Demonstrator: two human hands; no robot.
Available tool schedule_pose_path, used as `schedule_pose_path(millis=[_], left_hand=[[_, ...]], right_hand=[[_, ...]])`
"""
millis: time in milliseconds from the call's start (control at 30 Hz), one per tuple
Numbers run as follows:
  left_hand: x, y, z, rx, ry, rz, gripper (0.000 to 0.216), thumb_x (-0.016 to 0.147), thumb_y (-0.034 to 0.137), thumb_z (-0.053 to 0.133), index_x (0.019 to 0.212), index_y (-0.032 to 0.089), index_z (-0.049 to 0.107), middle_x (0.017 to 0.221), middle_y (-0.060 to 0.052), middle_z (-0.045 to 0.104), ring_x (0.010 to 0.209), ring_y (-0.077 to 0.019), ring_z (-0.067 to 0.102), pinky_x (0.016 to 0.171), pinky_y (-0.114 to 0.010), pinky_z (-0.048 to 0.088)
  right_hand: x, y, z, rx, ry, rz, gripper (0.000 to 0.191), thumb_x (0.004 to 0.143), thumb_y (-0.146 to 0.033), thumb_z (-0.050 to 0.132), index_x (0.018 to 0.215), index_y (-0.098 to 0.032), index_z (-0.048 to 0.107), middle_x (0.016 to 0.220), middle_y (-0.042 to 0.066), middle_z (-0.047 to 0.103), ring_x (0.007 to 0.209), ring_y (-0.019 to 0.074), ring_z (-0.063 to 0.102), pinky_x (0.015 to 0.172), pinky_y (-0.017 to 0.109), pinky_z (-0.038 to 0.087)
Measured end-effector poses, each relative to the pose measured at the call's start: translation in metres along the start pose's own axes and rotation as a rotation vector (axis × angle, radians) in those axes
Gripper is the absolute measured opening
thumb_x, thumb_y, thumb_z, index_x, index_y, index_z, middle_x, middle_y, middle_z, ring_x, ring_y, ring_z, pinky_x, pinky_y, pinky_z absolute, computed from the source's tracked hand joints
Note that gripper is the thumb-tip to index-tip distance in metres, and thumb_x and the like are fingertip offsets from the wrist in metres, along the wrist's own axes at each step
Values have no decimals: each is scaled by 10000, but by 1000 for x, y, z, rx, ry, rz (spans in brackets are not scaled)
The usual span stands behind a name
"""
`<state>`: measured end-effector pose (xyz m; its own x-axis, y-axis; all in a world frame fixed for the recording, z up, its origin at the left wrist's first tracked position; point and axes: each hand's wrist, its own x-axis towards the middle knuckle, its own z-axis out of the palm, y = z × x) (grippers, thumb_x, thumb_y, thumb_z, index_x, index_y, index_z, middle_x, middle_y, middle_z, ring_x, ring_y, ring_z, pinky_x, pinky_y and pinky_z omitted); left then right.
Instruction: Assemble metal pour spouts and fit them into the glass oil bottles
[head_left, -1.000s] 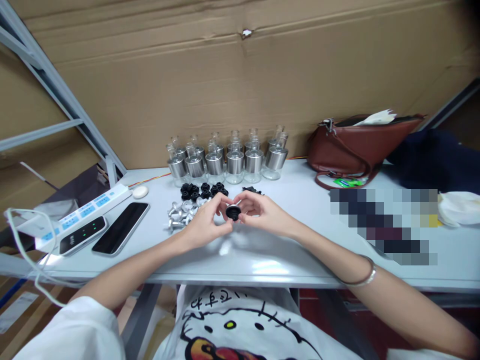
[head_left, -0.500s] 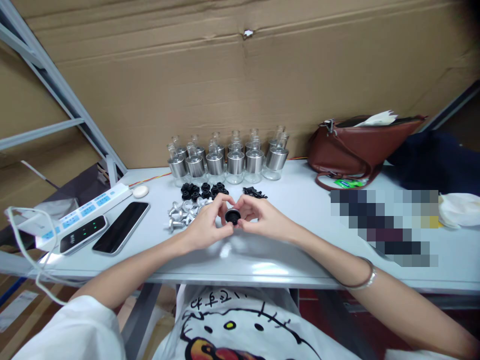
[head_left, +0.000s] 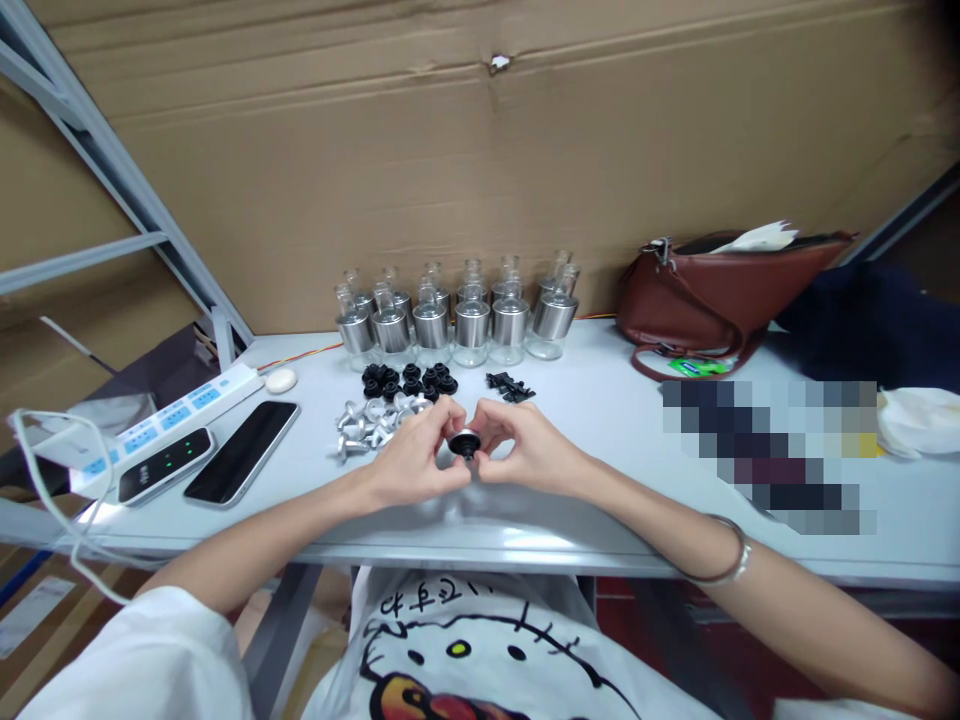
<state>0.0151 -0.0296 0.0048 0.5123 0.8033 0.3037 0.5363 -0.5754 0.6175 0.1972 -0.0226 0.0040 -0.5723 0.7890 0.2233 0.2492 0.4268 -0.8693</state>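
We pinch a black part (head_left: pixel 465 446) with a silver rim between the fingers of our left hand (head_left: pixel 409 457) and right hand (head_left: pixel 534 450), over the tabletop (head_left: pixel 600 390). Beyond our left hand lie silver metal parts (head_left: pixel 367 430), with black ribbed pieces (head_left: pixel 411 378) behind them; small black pieces (head_left: pixel 510 387) lie beyond our right hand. Farther back, glass bottles (head_left: pixel 471 325) with silver bands stand in two rows before a cardboard sheet (head_left: pixel 375 150). To our left we have a phone (head_left: pixel 241 453), a device (head_left: pixel 166 465) with green lights, a round white object (head_left: pixel 281 381) and a power strip (head_left: pixel 176 414); to our right, a brown bag (head_left: pixel 697 290) sits near the cardboard sheet.
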Motion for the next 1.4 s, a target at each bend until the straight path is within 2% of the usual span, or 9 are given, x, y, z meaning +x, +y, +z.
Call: schedule_pose_path(millis=[233, 367, 633, 767, 967, 1100, 1167, 1267, 1400], left_hand=[[-1, -1, 0, 8, 28, 35, 250, 636, 230, 497, 775, 221, 289, 669, 72, 363, 519, -78, 316, 528, -230, 260], [-1, -2, 1, -23, 50, 48, 292, 649, 216, 516, 856, 225, 311, 707, 66, 388, 531, -78, 363, 525, -226, 299], [3, -9, 0, -2, 241, 260, 294, 801, 216, 573, 1026, 213, 383, 961, -28, 455, 832, -137, 483, 749, -289, 434], [4, -12, 0, 20, 244, 267, 271, 840, 203, 572, 1055, 212, 407, 1002, -41, 450, 887, -142, 481, 768, -283, 445], [4, -7, -1, 18, 196, 313, 276, 854, 198, 565, 1090, 227, 426, 1059, -58, 463, 988, -170, 489, 809, -313, 465], [3, -6, -2, 30, 212, 297, 247, 843, 204, 582, 1007, 218, 399, 1027, -54, 485, 1010, -177, 519, 848, -342, 463], [2, -8, -2, 93, 202, 344, 225, 853, 179, 557, 998, 211, 388, 1021, -57, 507, 991, -174, 541, 830, -334, 462], [1, -10, -1, 289, 138, 432, 160, 876, 170, 509, 1006, 195, 420, 990, -61, 541, 918, -176, 554, 789, -328, 456], [-1, -7, 0, 484, 75, 509, 175, 893, 236, 518, 1060, 189, 494, 900, -50, 561, 808, -171, 535, 760, -322, 441]], right_hand=[[-2, -3, 1, -19, 20, -1, 144, 628, -136, 553, 715, -194, 454, 576, -56, 554, 526, 83, 501, 539, 207, 435], [0, -4, -1, -45, 55, -13, 151, 629, -141, 555, 699, -203, 436, 555, -61, 535, 512, 87, 502, 527, 213, 438], [3, 5, -5, 105, 205, -131, 210, 713, -215, 617, 838, -210, 449, 885, 42, 661, 802, 175, 676, 780, 337, 534], [3, 6, -8, 72, 224, -130, 218, 741, -257, 640, 834, -211, 449, 942, 49, 651, 793, 159, 665, 769, 335, 534], [5, 5, -17, 2, 193, -172, 111, 758, -265, 647, 770, -199, 559, 857, 26, 668, 822, 163, 630, 799, 341, 508], [6, 4, -30, -181, 218, -233, 97, 776, -293, 645, 826, -213, 621, 1063, 68, 674, 998, 219, 611, 901, 391, 451], [7, 6, -41, -340, 386, -230, 81, 812, -287, 603, 806, -210, 629, 1067, 83, 675, 1025, 242, 587, 921, 418, 418], [9, 14, -59, -577, 618, -110, 139, 841, -262, 547, 765, -200, 647, 937, 91, 694, 961, 271, 568, 867, 431, 402], [12, 33, -72, -829, 539, 99, 155, 809, -257, 571, 747, -191, 697, 900, 105, 678, 913, 292, 527, 769, 408, 380]])
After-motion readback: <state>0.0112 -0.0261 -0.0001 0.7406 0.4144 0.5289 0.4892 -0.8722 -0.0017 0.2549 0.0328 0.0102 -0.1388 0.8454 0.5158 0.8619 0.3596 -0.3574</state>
